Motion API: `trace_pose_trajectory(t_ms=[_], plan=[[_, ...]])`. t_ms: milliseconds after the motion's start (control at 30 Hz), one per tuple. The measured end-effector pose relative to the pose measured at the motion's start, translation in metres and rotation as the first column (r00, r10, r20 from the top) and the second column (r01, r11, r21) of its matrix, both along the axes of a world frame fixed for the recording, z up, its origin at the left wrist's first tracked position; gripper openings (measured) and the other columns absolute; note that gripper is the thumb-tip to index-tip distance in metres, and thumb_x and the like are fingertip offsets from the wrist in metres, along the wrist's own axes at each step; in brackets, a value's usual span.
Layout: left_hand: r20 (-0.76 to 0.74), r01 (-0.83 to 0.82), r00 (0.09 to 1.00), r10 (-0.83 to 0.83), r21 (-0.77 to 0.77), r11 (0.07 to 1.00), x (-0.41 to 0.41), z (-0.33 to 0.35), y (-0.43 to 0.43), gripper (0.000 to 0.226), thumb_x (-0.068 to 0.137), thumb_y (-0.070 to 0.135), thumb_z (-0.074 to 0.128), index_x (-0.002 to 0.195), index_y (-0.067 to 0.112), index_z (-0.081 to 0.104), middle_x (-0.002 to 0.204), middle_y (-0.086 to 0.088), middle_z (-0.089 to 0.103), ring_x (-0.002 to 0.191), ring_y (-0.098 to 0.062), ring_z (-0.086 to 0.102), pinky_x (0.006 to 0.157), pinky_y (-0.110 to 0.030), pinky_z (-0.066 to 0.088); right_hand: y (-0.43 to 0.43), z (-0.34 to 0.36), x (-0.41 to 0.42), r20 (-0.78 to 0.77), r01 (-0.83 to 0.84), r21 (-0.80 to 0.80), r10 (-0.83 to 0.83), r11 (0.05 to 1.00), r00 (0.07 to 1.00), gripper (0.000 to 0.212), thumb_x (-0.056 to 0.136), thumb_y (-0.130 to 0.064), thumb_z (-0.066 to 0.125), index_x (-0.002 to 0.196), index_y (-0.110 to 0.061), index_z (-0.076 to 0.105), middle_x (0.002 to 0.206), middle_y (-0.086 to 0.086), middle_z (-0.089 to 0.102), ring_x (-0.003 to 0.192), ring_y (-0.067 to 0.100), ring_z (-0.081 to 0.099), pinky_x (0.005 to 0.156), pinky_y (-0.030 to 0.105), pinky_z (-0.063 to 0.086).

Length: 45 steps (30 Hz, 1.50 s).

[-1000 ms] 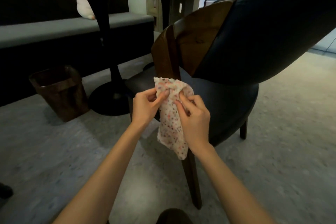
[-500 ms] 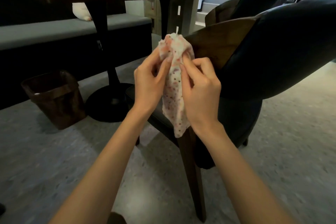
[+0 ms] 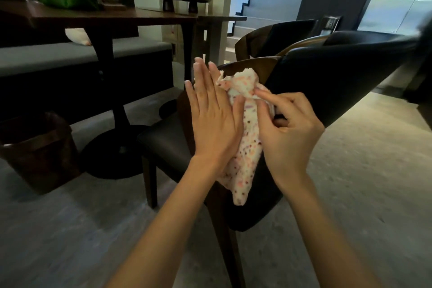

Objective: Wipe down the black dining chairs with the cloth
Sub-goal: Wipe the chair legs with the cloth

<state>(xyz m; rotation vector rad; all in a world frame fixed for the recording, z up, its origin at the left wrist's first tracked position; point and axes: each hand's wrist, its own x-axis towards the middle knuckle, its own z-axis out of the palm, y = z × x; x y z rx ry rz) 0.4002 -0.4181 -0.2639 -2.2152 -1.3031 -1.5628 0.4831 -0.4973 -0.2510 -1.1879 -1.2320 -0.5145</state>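
Right fingers (image 3: 268, 96) pinch crumpled, pink-dotted white cloth (image 3: 245, 166).

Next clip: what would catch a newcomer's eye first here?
The spotted cloth at centre frame, hanging at the back edge of the black chair. The right hand pinches it near the top, while the left hand lies flat against it, fingers straight.

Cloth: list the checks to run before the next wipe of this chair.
1. Grip: right hand pinches cloth: ok.
2. Support: left hand lies flat against cloth, fingers straight: ok.
3. Cloth spread for wiping: not ok, it is bunched and hanging.
4. Cloth touching chair back: cannot tell.
5. Chair back bare near the hands: ok.
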Motion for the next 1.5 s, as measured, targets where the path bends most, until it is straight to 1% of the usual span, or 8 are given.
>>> trace_pose_trajectory(t_ms=[100,233,500,633,933,1100,1267,1500], plan=[[0.043,0.018,0.999,-0.017,-0.029,0.999,0.007,0.001,-0.003,0.069,0.101,0.045,0.006,0.149,-0.003,-0.002,0.158,-0.025,-0.005,0.148,-0.030,-0.008,0.118,-0.040,-0.013,-0.005,0.003,0.009,-0.015,-0.009,0.014,0.009,1.000,1.000,0.017,0.089,-0.011,0.070,0.105,-0.011,0.073,0.093,-0.005,0.059,0.078,-0.008,0.053,0.063,0.007,0.044],[0.201,0.315,0.934,-0.294,-0.080,0.946,0.021,0.009,-0.013,0.068,0.101,0.045,0.019,0.151,0.012,-0.014,0.157,-0.015,-0.025,0.144,-0.022,-0.026,0.117,-0.034,-0.019,-0.014,0.005,0.022,-0.055,-0.019,0.044,0.021,0.999,0.998,0.016,0.089,-0.012,0.070,0.105,-0.012,0.073,0.093,-0.004,0.061,0.077,-0.006,0.055,0.064,0.009,0.047],[0.217,0.346,0.916,-0.337,-0.004,0.938,0.038,0.020,-0.029,0.069,0.099,0.052,0.025,0.148,0.025,-0.015,0.158,-0.015,-0.022,0.144,-0.022,-0.025,0.118,-0.038,-0.016,-0.026,0.006,0.039,-0.182,-0.007,0.102,0.026,0.995,0.983,0.017,0.088,-0.012,0.069,0.105,-0.015,0.071,0.093,-0.004,0.062,0.077,-0.001,0.060,0.065,0.008,0.047],[0.074,0.296,0.949,-0.307,0.124,0.947,0.050,0.029,-0.037,0.072,0.101,0.041,0.041,0.151,0.018,-0.005,0.158,-0.021,-0.012,0.144,-0.026,-0.022,0.120,-0.042,-0.010,-0.030,0.007,0.053,-0.285,0.040,0.137,0.001,0.990,0.958,0.013,0.089,-0.009,0.068,0.100,-0.011,0.072,0.093,-0.002,0.063,0.078,-0.003,0.060,0.066,0.008,0.046],[-0.262,0.126,0.965,-0.015,0.412,0.902,0.071,0.021,-0.041,0.059,0.104,0.043,0.033,0.152,0.020,0.008,0.155,-0.010,0.004,0.142,-0.023,-0.023,0.119,-0.045,-0.008,-0.024,-0.004,0.076,-0.428,0.031,0.160,0.041,0.987,0.903,0.007,0.091,-0.007,0.062,0.094,-0.013,0.061,0.099,0.001,0.066,0.079,0.006,0.065,0.068,0.019,0.052],[-0.382,0.112,0.921,0.078,0.452,0.885,0.057,-0.020,-0.028,0.063,0.105,0.038,0.034,0.152,0.015,-0.001,0.158,-0.009,-0.022,0.146,-0.024,-0.017,0.120,-0.045,-0.004,-0.024,-0.026,0.076,-0.427,-0.063,0.063,0.084,0.996,0.900,0.011,0.092,-0.009,0.061,0.087,-0.017,0.055,0.088,0.002,0.063,0.076,0.015,0.065,0.065,0.033,0.055],[-0.327,0.218,0.945,-0.022,0.578,0.787,0.039,-0.028,-0.028,0.044,0.098,0.020,0.055,0.140,0.011,0.043,0.145,-0.008,0.031,0.136,-0.025,0.031,0.118,-0.038,0.021,-0.033,-0.041,0.074,-0.367,-0.173,-0.118,0.119,0.978,0.923,0.021,0.092,-0.006,0.060,0.079,-0.020,0.052,0.078,0.005,0.060,0.063,0.008,0.059,0.057,0.015,0.044],[-0.359,0.324,0.925,-0.120,0.585,0.743,0.026,-0.035,-0.030,0.016,0.089,0.007,0.067,0.105,0.006,0.066,0.107,-0.009,0.061,0.103,-0.022,0.052,0.088,-0.030,0.047,-0.043,-0.068,0.078,-0.357,-0.265,-0.310,0.147,0.913,0.923,0.005,0.091,-0.009,0.063,0.091,-0.014,0.063,0.086,-0.005,0.066,0.078,0.006,0.066,0.067,0.029,0.058]])
